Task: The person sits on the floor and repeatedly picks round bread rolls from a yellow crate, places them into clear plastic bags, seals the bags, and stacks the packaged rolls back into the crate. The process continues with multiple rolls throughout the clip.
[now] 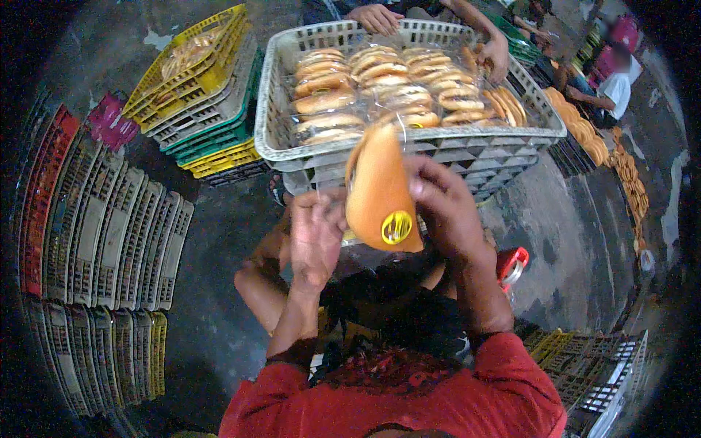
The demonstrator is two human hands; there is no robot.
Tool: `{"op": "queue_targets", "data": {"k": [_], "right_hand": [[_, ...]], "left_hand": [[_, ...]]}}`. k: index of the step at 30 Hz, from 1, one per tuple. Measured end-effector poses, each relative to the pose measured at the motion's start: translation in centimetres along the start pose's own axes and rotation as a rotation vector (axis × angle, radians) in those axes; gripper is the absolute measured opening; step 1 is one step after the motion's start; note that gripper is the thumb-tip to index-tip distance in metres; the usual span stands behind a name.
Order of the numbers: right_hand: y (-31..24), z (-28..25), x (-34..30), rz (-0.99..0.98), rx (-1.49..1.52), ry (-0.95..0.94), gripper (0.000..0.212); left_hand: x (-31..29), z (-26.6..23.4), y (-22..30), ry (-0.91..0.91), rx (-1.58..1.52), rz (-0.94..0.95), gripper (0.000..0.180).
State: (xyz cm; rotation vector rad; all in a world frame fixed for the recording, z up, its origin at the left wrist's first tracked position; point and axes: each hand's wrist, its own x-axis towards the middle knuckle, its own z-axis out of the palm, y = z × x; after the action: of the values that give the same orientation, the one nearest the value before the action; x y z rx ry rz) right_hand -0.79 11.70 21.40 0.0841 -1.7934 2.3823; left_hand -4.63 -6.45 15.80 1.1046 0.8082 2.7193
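Observation:
In front of my chest hangs a long golden bread bun (pixel 383 193) in a clear bag, tilted upright, with a round yellow sticker near its lower end. At its left edge is my left hand (pixel 318 230), fingers curled in against the bag. My right hand (pixel 449 208), smeared by motion, pinches the right side; the exact grip is partly hidden. Just beyond, a white plastic crate (pixel 264 109) holds rows of similar bagged buns (pixel 391 73) and rests on more crates.
Another person's hand (pixel 376 18) rests on the crate's far rim; a second hand (pixel 495 58) reaches in at the right. Stacked yellow crates (pixel 139 109) stand left, nested crates (pixel 95 226) farther left. A red tape dispenser (pixel 513 266) is beside my right forearm. Loose buns (pixel 577 124) lie far right near seated people.

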Motion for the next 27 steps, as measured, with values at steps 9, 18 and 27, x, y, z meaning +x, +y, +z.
{"op": "queue_targets", "data": {"k": [9,18,27], "right_hand": [[8.5,-3.7,-6.7,-0.133,-0.779,0.387,0.015],[10.7,-6.4,-6.8,0.142,-0.202,0.375,0.034],[12.5,-5.6,-7.6,0.080,-0.478,0.323,0.037]], "left_hand": [[-7.3,-0.1,-7.2,0.455,0.239,-0.602,0.049],[-6.9,0.2,-6.4,0.493,0.071,-0.626,0.039],[-7.1,1.6,-7.2,0.563,0.211,-0.571,0.023]]}}
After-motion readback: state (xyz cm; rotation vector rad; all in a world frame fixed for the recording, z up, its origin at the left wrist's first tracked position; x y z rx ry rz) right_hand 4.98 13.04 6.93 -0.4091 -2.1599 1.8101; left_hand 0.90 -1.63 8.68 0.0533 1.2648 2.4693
